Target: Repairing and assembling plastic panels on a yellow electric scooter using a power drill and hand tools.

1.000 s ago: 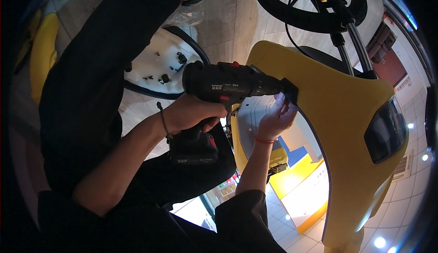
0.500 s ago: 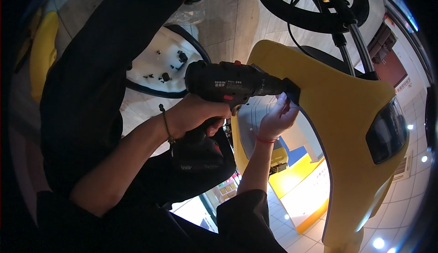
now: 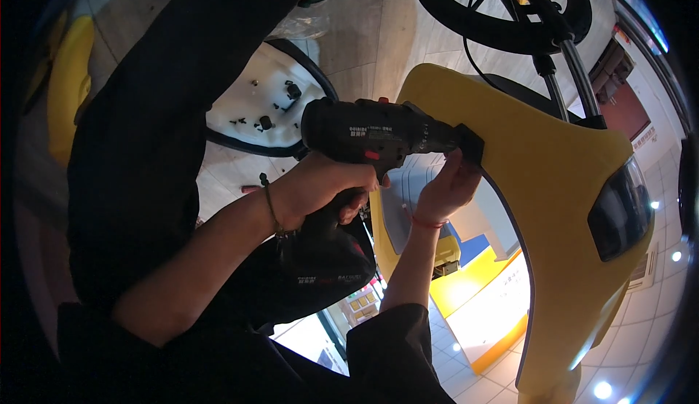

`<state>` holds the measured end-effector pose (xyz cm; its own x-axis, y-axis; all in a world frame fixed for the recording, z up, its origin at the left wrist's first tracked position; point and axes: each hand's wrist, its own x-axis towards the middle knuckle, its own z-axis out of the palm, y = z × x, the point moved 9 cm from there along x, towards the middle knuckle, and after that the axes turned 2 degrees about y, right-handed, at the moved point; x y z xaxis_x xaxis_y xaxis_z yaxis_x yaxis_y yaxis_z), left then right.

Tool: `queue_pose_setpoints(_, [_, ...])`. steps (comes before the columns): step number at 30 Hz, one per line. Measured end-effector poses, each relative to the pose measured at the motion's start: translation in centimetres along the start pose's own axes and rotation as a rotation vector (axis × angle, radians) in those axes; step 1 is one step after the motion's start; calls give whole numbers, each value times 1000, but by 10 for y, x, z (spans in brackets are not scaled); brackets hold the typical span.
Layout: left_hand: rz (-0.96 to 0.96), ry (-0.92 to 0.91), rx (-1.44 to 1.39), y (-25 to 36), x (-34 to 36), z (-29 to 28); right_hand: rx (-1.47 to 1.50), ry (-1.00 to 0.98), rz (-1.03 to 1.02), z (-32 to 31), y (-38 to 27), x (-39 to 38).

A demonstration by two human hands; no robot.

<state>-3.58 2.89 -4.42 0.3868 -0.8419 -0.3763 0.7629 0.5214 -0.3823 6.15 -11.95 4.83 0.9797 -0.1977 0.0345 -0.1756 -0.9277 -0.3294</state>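
Observation:
My left hand (image 3: 318, 189) is closed round the grip of a black cordless drill (image 3: 371, 134) with red accents. The drill lies level, its nose pointing right at a small black angular part (image 3: 470, 145) on the edge of a large yellow body panel (image 3: 553, 207). Just under the drill's nose, my right hand (image 3: 450, 185) has its fingers bent up against that black part and pinches it. The drill's tip is hidden at the black part. A dark headlamp-like lens (image 3: 621, 209) is set in the panel's right side.
A white tray-like piece with a black rim (image 3: 317, 69) lies on the floor, holding several small black parts and screws. Beyond the panel is a spoked black wheel (image 3: 502, 36) with a fork. A yellow curved panel (image 3: 70, 83) rests at far left, past my leg.
The drill and my left hand have shifted slightly to the right. My right hand stays at the black part, with its fingers a little more drawn in.

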Motion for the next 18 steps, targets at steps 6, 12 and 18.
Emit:
queue_pose_setpoints(6, [21, 7, 42, 0, 1, 1, -118, 7, -102, -1, -7, 1])
queue_pose_setpoints(12, [-52, -2, -168, -10, -4, 3, -169, 19, -112, 0, -3, -4])
queue_pose_setpoints(18, [-20, 31, -87, -4, -8, 11, 100, 71, -32, 1, -7, -2])
